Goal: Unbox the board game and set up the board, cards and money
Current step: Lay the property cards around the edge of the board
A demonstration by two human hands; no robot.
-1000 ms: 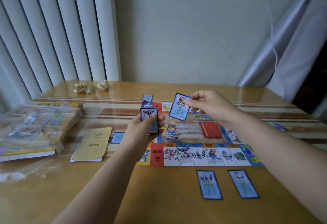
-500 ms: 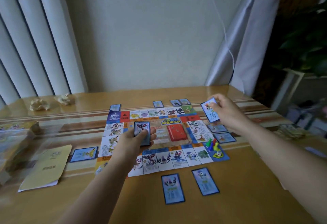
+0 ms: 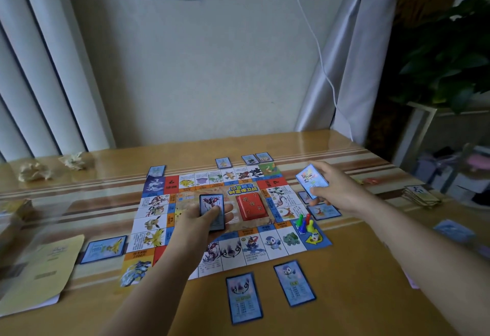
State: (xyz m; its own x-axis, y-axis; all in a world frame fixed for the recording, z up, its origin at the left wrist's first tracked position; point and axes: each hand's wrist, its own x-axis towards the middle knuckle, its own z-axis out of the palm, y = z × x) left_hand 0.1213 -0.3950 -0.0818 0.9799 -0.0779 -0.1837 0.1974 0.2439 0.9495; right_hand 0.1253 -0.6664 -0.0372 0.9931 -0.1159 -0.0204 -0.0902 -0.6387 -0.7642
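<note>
**Inspector:** State the layout, largest item first.

**Operator:** I see the table (image 3: 358, 296) across the lower half of the frame, with the board (image 3: 273, 242) open flat at centre. Title cards (image 3: 244, 297) lie outside its edges: two at lower centre, one at left and three along the top.

**Inspector:** The hands?

**Operator:** The left hand (image 3: 204, 227) sits over the board's middle. Its fingers are curled under the card stack (image 3: 210, 207) and its thumb is pressed on the stack's face. The right hand (image 3: 338, 189) is right of centre, with thumb and fingertips pinching one card (image 3: 310, 180) near its lower end. That card is tilted and clear of the table.

**Inspector:** Your judgement of the step?

**Operator:** I judge it to be dealing title cards to their matching squares. I would check the picture against the right-hand column first. Then I would lay the card flat just outside that edge, squared, without overlapping the two cards (image 3: 322, 211) lying there. I would also steer clear of the pawns (image 3: 305, 223) at the board's lower right corner. The print is too blurred for me to name its square.
</note>
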